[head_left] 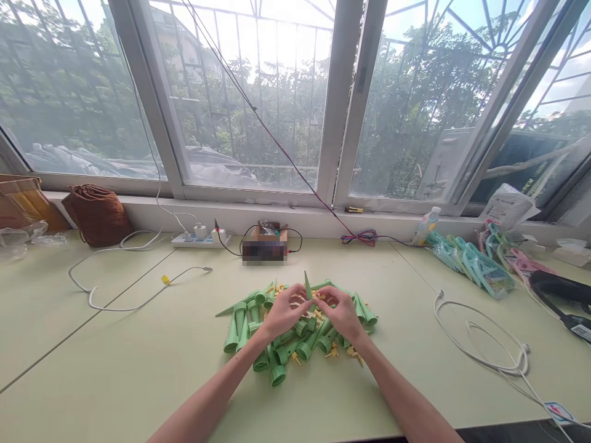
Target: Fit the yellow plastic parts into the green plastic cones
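Above a heap of green plastic cone spikes (278, 374), my left hand (290, 307) grips one green cone spike (308, 284), its pointed tip upward. My right hand (339, 311) meets it from the other side, thumb and finger pinched together close to the spike. Whatever sits between the right fingertips is too small to make out. Small yellow plastic pieces (333, 351) lie scattered among the green spikes, several of them at the near edge of the heap.
Behind the heap are a small open box (272, 232) and a white power strip (198, 242). White cables (489, 366) loop on the right of the pale table (138, 369). A brown drawstring bag (99, 215) stands left; packed teal items (475, 264) lie right.
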Tool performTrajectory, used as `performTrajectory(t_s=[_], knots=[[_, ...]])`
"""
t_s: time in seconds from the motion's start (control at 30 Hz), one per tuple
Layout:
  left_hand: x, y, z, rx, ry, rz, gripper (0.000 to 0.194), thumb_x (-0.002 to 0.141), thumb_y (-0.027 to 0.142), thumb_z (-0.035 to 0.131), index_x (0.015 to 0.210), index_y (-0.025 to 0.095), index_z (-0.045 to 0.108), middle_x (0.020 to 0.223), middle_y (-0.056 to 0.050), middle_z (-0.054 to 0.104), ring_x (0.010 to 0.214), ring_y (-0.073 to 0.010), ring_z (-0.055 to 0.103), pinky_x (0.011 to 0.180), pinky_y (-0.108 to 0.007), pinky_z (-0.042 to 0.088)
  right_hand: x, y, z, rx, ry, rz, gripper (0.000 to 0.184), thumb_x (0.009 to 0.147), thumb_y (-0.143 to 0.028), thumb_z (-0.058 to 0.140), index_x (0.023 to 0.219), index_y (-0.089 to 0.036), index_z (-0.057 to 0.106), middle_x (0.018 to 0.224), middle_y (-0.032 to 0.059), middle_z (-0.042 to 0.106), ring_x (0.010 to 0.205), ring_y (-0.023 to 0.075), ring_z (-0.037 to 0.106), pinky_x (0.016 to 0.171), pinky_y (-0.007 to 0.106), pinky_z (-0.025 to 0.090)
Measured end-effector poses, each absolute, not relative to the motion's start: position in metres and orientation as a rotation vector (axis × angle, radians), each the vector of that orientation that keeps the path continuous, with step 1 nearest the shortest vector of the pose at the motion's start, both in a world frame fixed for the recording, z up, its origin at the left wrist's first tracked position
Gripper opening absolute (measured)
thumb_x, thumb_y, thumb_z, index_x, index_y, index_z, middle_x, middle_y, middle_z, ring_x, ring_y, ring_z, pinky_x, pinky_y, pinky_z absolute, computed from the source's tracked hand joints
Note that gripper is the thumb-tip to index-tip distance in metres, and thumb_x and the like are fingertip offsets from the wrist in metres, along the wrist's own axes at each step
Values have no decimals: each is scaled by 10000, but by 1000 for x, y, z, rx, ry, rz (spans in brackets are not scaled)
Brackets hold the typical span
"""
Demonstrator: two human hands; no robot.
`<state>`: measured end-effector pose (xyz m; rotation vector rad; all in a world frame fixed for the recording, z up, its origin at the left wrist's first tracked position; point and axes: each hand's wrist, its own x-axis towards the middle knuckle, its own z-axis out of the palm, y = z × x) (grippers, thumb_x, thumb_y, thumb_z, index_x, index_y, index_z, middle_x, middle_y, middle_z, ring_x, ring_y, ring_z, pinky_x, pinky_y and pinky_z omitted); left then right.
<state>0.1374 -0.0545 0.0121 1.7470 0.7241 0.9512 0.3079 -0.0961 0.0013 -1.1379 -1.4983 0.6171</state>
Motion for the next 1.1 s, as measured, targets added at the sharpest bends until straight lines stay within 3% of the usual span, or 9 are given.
performTrajectory(t_s=[1.1], knots=[[139, -53, 7, 1790, 761, 995, 205, 798, 333, 668, 897, 168, 597, 836, -14, 558, 713, -162, 645, 574, -283, 604, 307, -99, 2, -1178, -1519, 564, 110, 857, -303, 587, 828, -197, 596, 793, 29, 650, 664, 167, 607, 634, 274, 508]])
